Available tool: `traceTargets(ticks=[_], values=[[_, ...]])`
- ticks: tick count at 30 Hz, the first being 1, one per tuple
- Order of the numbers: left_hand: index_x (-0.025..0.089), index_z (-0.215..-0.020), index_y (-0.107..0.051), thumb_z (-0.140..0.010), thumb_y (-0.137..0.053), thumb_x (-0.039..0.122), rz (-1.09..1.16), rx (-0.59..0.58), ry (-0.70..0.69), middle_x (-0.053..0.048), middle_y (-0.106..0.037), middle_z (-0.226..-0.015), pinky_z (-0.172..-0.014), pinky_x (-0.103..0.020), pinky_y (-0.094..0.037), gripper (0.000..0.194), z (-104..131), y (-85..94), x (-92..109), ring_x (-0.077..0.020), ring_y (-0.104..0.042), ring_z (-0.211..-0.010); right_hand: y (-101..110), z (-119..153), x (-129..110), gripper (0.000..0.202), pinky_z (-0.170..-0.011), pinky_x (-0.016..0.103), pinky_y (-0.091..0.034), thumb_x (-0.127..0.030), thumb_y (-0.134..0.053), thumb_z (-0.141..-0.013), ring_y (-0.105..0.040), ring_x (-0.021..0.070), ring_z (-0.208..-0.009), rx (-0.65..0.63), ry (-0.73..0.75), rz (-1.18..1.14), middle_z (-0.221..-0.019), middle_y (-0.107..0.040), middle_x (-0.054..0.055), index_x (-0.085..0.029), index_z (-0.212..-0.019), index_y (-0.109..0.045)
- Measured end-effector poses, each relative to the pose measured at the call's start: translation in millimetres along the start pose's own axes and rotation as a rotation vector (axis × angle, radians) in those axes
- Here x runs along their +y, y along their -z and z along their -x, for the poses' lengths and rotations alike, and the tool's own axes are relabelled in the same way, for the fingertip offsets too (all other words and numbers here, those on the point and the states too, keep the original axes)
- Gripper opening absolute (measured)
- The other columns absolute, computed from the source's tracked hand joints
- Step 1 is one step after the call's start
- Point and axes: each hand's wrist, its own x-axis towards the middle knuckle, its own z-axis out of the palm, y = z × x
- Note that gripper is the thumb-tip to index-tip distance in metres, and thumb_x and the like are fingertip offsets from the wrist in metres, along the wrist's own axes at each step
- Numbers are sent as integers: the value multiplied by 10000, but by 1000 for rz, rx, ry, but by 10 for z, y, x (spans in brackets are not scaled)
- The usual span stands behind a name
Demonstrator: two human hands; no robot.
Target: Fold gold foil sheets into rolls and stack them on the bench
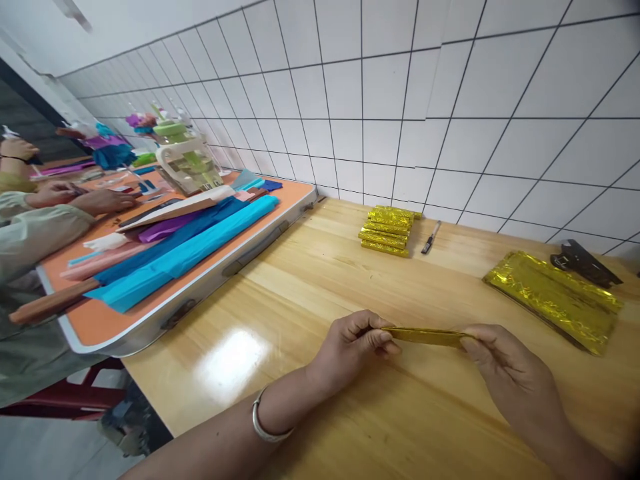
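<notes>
Between my two hands a narrow folded strip of gold foil paper (425, 336) is stretched level above the wooden table. My left hand (357, 343) pinches its left end between thumb and fingers. The right end sits in the pinch of my right hand (510, 363). Beyond them, near the wall, lies a row of several folded gold foil strips (386, 232). A flat stack of gold foil sheets (555, 300) rests to the right, past my right hand.
A utility knife (431, 238) lies near the wall, and a black stapler-like tool (585, 262) touches the foil stack. On the left, an orange-topped folding table (115, 323) carries rolled coloured crepe paper (190, 250) and a green-lidded bottle (173, 133). Other people's hands (103, 202) work there.
</notes>
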Motion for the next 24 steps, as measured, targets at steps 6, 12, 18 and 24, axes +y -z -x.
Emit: traceTargets(ticks=[6,12,18,24], values=[[119,-887,-632,-701,-707,418,-35,1,5,-59,-687,-745,-653,-259,-490,360,-14,9,-2,-136,-614,-665,-37,-4,-2,117,-631,212,-471,-318,-526,-859,-594,134,-729,30,34,27,-811,-625,-8,-248,-940,-572],[119,-846,-629,-729,-661,465,-43,21,46,-60,-684,-716,-637,-272,-497,367,-13,8,20,-146,-619,-646,-51,0,-33,105,-622,224,-459,-302,-512,-867,-582,136,-708,12,71,46,-814,-622,-8,-261,-952,-560],[130,-794,-588,-745,-641,461,-114,59,28,9,-601,-519,-553,-229,-452,339,-9,2,38,-109,-560,-489,-46,20,-50,102,-605,227,-451,-324,-503,-872,-568,136,-689,-45,4,-18,-779,-598,-12,-256,-929,-553],[149,-791,-559,-801,-563,461,-248,64,26,77,-444,-427,-412,-174,-297,313,-6,23,4,-62,-403,-355,-16,-16,-102,173,-532,232,-420,-392,-477,-873,-523,137,-626,-175,-166,-36,-688,-547,-21,-240,-858,-557]])
